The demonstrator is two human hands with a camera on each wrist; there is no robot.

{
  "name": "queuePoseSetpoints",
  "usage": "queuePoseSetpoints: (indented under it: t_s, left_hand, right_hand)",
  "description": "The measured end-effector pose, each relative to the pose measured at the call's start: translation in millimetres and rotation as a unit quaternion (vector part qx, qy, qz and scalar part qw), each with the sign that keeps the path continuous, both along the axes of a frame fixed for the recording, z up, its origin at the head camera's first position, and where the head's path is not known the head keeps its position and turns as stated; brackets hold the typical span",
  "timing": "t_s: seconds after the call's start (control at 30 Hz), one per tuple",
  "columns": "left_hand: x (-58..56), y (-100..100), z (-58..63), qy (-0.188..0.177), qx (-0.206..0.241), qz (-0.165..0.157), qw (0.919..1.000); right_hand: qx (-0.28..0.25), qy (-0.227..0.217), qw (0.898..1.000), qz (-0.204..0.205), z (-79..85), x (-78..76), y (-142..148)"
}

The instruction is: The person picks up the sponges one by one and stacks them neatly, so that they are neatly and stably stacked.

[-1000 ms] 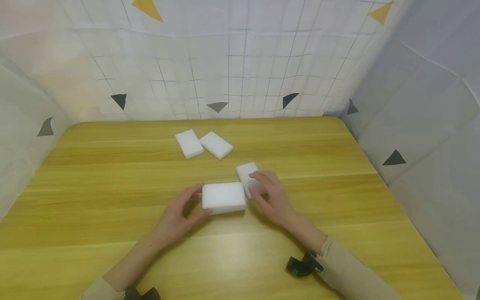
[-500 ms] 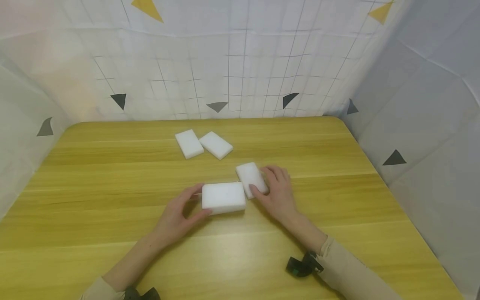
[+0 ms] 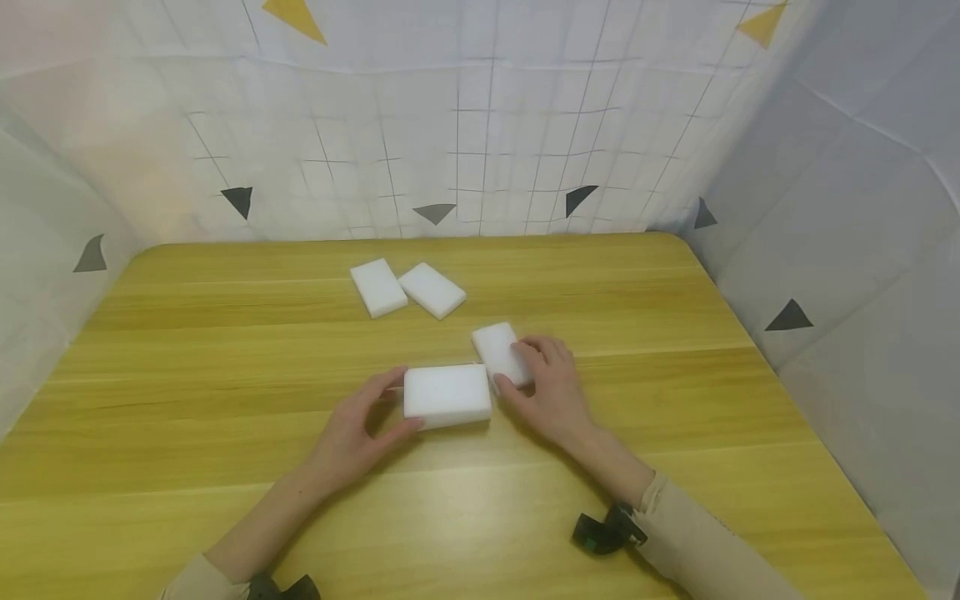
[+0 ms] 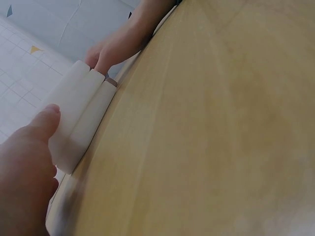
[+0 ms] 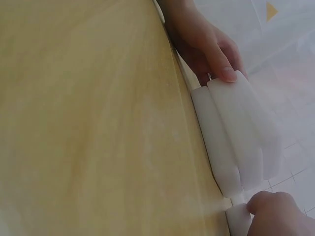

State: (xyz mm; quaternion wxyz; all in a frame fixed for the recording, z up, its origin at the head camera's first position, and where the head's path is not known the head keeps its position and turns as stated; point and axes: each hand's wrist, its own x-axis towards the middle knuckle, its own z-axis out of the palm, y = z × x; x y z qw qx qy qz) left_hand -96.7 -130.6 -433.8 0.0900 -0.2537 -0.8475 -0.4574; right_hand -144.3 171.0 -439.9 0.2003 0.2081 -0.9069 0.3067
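A stack of white sponge blocks (image 3: 447,392) lies at mid-table, its layers showing edge-on in the left wrist view and the right wrist view. My left hand (image 3: 352,433) grips the stack's left end, thumb on the near side and fingers at the far side. Touching or close by the stack's right end is a single flat white sponge block (image 3: 497,346), set at an angle. My right hand (image 3: 551,396) pinches this block, thumb at its near end and fingers along its right edge. In the right wrist view, its thumb overlaps the single block (image 5: 237,219).
Two more white sponge blocks, a left one (image 3: 378,288) and a right one (image 3: 432,290), lie flat near the table's back with their corners close together. The wooden table (image 3: 225,350) ends at a white grid-patterned curtain (image 3: 420,117); grey-white sheets hang at both sides.
My right hand's fingers moved from over the single block to its right edge, then closed in on it. That block shifted slightly away from me. The left hand and stack stayed put.
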Motion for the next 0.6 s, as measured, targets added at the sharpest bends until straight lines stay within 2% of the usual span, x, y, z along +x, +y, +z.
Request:
queuePoseSetpoints:
  t_s: [0.37, 0.6]
  left_hand:
    - [-0.9, -0.2, -2.0, 0.0, 0.009, -0.005, 0.9999]
    - [-1.3, -0.5, -3.3, -0.001, 0.007, -0.003, 1.0]
  right_hand:
    - [-0.009, -0.021, 0.999, -0.048, 1.2, -2.0, 0.2]
    - [0.004, -0.046, 0.998, -0.047, 2.2, -1.2, -0.7]
